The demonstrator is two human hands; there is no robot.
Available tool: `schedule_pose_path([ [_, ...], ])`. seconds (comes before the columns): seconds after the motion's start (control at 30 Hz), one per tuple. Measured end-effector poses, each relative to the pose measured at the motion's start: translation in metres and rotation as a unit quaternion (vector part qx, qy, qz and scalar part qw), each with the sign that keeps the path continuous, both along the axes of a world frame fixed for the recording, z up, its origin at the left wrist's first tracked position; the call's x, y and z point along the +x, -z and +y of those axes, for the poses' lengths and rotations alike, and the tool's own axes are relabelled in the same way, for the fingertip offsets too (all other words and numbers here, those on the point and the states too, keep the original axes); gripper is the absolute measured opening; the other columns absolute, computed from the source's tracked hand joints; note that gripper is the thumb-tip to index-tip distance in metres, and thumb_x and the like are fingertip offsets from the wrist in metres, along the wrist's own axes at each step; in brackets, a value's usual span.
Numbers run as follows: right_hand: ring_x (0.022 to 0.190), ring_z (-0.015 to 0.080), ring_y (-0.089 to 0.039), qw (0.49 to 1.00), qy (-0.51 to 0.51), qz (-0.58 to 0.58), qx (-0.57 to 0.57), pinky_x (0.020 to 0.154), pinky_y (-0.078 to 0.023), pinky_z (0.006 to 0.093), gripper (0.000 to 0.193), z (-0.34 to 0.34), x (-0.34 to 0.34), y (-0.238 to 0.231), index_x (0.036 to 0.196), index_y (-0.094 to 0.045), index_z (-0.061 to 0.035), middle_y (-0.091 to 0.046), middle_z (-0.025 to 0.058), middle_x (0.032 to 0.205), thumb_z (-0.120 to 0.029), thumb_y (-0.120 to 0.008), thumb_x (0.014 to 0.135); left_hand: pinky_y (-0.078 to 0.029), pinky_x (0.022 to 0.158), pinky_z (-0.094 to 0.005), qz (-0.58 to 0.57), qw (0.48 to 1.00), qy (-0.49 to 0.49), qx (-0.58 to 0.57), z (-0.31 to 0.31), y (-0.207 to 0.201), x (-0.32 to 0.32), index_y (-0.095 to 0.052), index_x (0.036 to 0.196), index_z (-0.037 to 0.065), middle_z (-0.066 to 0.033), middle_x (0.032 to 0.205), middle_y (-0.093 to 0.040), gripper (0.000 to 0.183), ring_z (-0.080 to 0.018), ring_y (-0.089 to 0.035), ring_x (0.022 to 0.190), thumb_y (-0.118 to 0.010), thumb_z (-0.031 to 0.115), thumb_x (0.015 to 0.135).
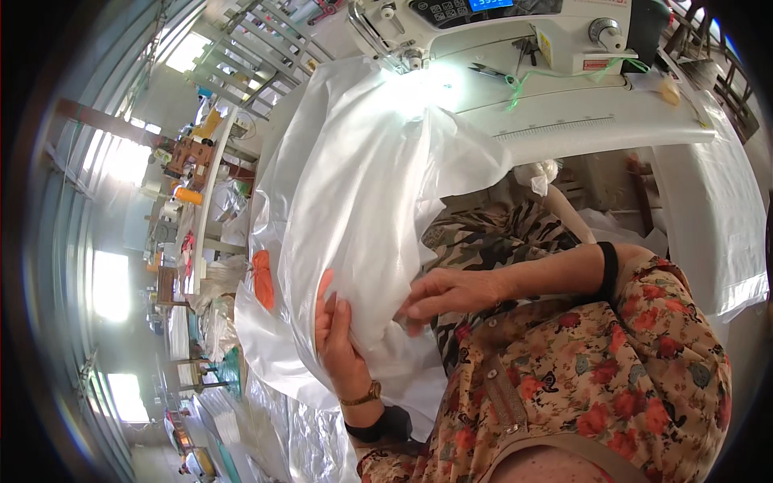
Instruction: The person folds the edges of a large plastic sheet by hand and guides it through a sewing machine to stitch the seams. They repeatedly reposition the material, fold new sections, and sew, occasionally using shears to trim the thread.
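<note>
A large, shiny white sheet (354,217) of thin material runs from under the lit head of a sewing machine (491,40) down toward my lap. My left hand (336,342) grips the sheet along its left part, with the thumb on top and the fingers at the edge. Over at the sheet's right edge, my right hand (447,294) has its fingers bent and closed on the material, the fingertips slightly blurred. Folds run lengthwise between the two hands and the needle area, which is washed out by glare.
Small thread snips (489,72) and green thread (519,88) lie on the machine bed. An orange bundle (262,280) rests on the sheet at left. More white material (713,209) hangs over the right side. A cluttered shelf (211,185) stands farther left.
</note>
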State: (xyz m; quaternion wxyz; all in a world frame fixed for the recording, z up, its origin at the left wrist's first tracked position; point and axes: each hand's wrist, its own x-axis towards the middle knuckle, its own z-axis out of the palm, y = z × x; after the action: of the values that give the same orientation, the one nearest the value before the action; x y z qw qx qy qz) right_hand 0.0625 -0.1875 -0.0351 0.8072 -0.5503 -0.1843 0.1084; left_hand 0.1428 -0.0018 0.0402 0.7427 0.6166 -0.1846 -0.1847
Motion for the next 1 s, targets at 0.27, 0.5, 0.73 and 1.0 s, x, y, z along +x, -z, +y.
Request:
schedule_pose_path([
  [0.27, 0.084, 0.0092, -0.059, 0.973, 0.178, 0.097, 0.113, 0.078, -0.047, 0.0259, 0.031, -0.002, 0.008, 0.017, 0.109, -0.060, -0.0033, -0.063, 0.0023, 0.090, -0.031, -0.060, 0.095, -0.040, 0.098, -0.0271, -0.041, 0.999, -0.030, 0.000, 0.000, 0.003, 0.007, -0.059, 0.119, -0.004, -0.0095, 0.118, -0.060, 0.028, -0.0149, -0.055, 0.107, -0.049, 0.005, 0.095],
  [0.5, 0.091, 0.0086, -0.057, 0.959, 0.209, 0.027, 0.190, 0.079, -0.047, 0.0262, 0.021, 0.007, 0.014, 0.007, 0.098, -0.070, -0.0024, -0.064, -0.0009, 0.093, -0.023, -0.065, 0.092, -0.042, 0.094, -0.0261, -0.054, 0.997, -0.050, 0.016, 0.000, -0.003, 0.008, -0.062, 0.114, -0.004, -0.0077, 0.112, -0.063, 0.024, -0.0141, -0.057, 0.103, -0.051, 0.008, 0.095],
  [0.73, 0.070, 0.0181, -0.065, 0.921, 0.320, -0.180, -0.131, 0.062, -0.050, 0.0325, 0.022, 0.002, -0.023, -0.012, 0.084, -0.062, -0.0001, -0.066, 0.0095, 0.079, -0.019, -0.059, 0.095, -0.047, 0.087, -0.0282, -0.273, 0.880, 0.108, 0.373, 0.009, 0.037, 0.027, -0.069, 0.101, -0.001, -0.0131, 0.103, -0.067, 0.017, -0.0208, -0.062, 0.095, -0.056, 0.006, 0.091],
  [1.0, 0.068, 0.0318, -0.065, 0.807, 0.271, -0.212, -0.480, 0.057, -0.050, 0.0438, 0.020, 0.012, -0.024, -0.015, 0.085, -0.055, 0.0008, -0.063, 0.0154, 0.072, -0.019, -0.057, 0.089, -0.052, 0.071, -0.0320, -0.384, 0.887, 0.125, 0.224, -0.032, 0.034, 0.022, -0.066, 0.101, -0.004, -0.0154, 0.086, -0.069, 0.019, -0.0286, -0.067, 0.073, -0.062, 0.010, 0.088],
])
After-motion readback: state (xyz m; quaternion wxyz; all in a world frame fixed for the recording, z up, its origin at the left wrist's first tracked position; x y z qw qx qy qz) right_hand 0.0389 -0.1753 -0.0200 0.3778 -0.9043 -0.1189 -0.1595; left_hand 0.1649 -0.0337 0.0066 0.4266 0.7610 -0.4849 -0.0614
